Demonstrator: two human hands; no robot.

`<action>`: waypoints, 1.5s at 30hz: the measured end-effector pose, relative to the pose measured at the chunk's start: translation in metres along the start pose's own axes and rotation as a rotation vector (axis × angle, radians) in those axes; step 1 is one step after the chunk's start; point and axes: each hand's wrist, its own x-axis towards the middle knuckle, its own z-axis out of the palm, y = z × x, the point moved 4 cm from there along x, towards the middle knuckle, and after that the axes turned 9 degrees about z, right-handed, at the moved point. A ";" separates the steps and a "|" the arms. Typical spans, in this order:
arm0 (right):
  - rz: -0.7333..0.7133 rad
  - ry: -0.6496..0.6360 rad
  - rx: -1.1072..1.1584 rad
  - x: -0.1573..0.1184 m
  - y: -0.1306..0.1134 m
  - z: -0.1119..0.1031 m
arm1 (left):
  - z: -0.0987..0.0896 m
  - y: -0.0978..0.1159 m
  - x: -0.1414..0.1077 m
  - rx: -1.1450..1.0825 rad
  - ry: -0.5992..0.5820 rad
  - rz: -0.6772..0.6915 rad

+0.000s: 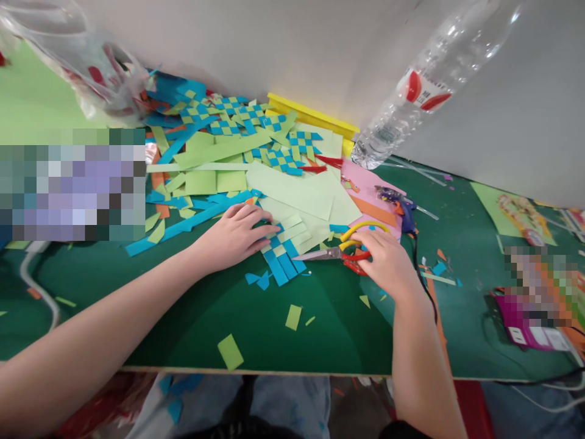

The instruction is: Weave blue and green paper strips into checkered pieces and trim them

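A blue and light-green woven paper piece [276, 255] lies on the table, its loose strips fanning out at the front and at the back right. My left hand [240, 235] rests flat over its left edge, fingers stretched and a little apart. In my right hand [384, 261] are scissors [331, 252] with yellow and red handles. Their blades point left, and the tips reach the blue strips. The fingertips of my right hand are partly hidden behind the handles. Pale green paper sheets [304, 192] lie just behind the woven piece.
Several finished blue-green woven pieces [283, 160] and loose strips pile up at the back. A clear plastic bottle [415, 91] leans against the wall beside a yellow strip [313, 116]. Paper scraps [231, 352] dot the green table [338, 329]. A plastic cup [86, 61] stands back left.
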 end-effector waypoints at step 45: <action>0.032 0.258 -0.158 0.004 -0.017 0.008 | -0.001 -0.001 0.001 -0.045 0.006 -0.018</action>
